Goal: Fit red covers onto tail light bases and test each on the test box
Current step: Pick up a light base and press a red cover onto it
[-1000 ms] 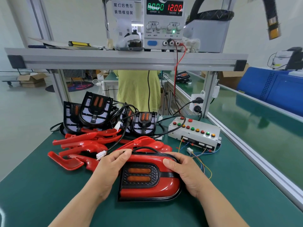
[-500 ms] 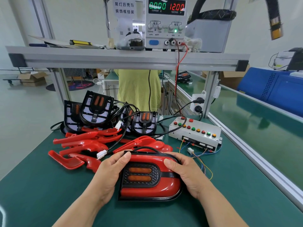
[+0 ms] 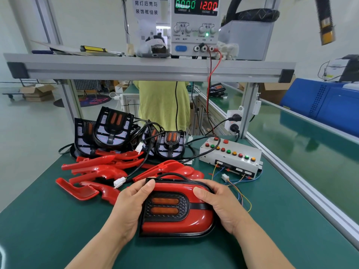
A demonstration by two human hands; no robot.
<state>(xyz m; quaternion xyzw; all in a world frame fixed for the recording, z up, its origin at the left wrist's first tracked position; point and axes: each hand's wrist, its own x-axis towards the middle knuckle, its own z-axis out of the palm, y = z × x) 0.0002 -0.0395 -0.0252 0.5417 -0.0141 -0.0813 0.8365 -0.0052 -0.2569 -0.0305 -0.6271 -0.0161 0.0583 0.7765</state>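
In front of the test box (image 3: 231, 156), the tail light (image 3: 174, 226) is clasped at both ends on the surface (image 3: 48, 230) by the left grip (image 3: 129, 206) and right grip (image 3: 220, 207), thumbs on top; red covers (image 3: 97, 167) and bases (image 3: 112, 129) are heaped left of the box.

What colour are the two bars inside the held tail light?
Tail light bars: orange, head view.

Tail light (image 3: 174, 227) on the bench (image 3: 48, 220) before me, my left hand (image 3: 128, 206) at its left end, my right hand (image 3: 219, 206) at its right | loose covers (image 3: 101, 169) behind-left | bare bases (image 3: 112, 131) behind those | test box (image 3: 231, 155) behind-right | power supply (image 3: 194, 26) on the shelf (image 3: 147, 68) above
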